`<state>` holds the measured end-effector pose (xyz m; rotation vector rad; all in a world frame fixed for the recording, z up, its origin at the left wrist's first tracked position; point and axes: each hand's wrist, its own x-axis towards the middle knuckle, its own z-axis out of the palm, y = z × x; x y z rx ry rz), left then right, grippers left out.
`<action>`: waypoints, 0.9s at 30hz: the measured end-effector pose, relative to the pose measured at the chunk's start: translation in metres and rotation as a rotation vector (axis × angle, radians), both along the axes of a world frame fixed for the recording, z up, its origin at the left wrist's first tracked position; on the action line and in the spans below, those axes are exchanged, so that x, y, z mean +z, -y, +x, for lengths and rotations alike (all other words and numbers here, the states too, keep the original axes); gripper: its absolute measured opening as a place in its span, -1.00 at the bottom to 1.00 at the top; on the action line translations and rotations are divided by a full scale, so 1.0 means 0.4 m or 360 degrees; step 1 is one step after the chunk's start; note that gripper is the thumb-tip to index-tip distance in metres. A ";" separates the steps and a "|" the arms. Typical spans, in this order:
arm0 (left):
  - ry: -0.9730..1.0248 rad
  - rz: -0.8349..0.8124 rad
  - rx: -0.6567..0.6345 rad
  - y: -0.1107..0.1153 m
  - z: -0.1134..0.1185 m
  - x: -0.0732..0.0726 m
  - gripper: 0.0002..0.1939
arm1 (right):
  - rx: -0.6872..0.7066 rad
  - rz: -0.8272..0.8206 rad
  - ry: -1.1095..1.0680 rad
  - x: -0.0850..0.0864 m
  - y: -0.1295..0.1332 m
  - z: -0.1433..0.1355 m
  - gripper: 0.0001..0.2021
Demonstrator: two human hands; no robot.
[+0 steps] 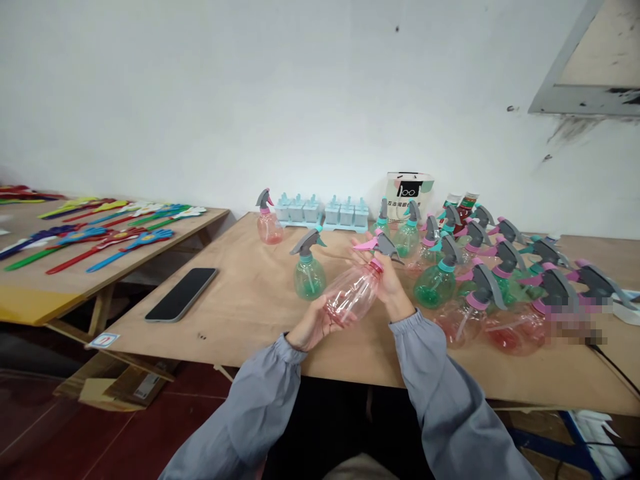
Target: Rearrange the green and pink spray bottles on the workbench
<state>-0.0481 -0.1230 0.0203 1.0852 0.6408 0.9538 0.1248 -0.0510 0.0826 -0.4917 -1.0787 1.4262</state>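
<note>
A clear pink spray bottle (353,293) is held tilted above the table's front part, its pink-and-grey trigger head (383,245) pointing up and away. My left hand (316,325) cups the bottle's body from below and the left. At the neck, my right hand (391,287) is closed around the bottle just under the trigger head; some of its fingers are hidden behind. A green spray bottle (309,277) stands just left of the held one. To the right, several pink and green spray bottles stand close together, among them a green one (435,287) nearest my right hand.
A phone (181,295) lies at the left of the table (240,280). Along the wall are a pink spray bottle (270,227), light-blue ice-pop moulds (320,212) and a printed bag (409,200). Colourful hand-shaped plastic sticks (110,250) cover another table at left. A cable (617,370) hangs at right.
</note>
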 end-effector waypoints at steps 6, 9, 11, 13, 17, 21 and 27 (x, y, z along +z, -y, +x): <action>-0.0509 0.0430 0.0894 -0.015 -0.038 0.012 -0.32 | -0.0153 -0.0118 0.0027 -0.026 -0.046 0.024 -0.66; -0.0587 0.0623 0.1528 -0.054 -0.108 0.035 -0.42 | -0.0146 -0.0204 0.0055 -0.044 -0.061 0.031 -0.69; -0.0814 0.0809 0.1792 -0.086 -0.150 0.052 -0.36 | -0.0137 -0.0250 0.0100 -0.053 -0.064 0.028 -0.71; -0.1116 0.0938 0.1758 -0.120 -0.174 0.059 -0.08 | -0.0190 -0.0263 0.0097 -0.057 -0.064 0.022 -0.77; -0.1356 0.1012 0.1378 -0.175 -0.176 0.037 0.14 | -0.0288 -0.0226 0.0018 -0.061 -0.063 0.015 -0.83; -0.1091 0.1031 0.1220 -0.200 -0.165 -0.003 -0.06 | -0.0164 -0.0232 0.0152 -0.062 -0.059 0.014 -0.81; -0.1015 0.0814 0.1175 -0.197 -0.166 -0.027 -0.27 | -0.0281 -0.0243 -0.0009 -0.057 -0.052 0.008 -0.81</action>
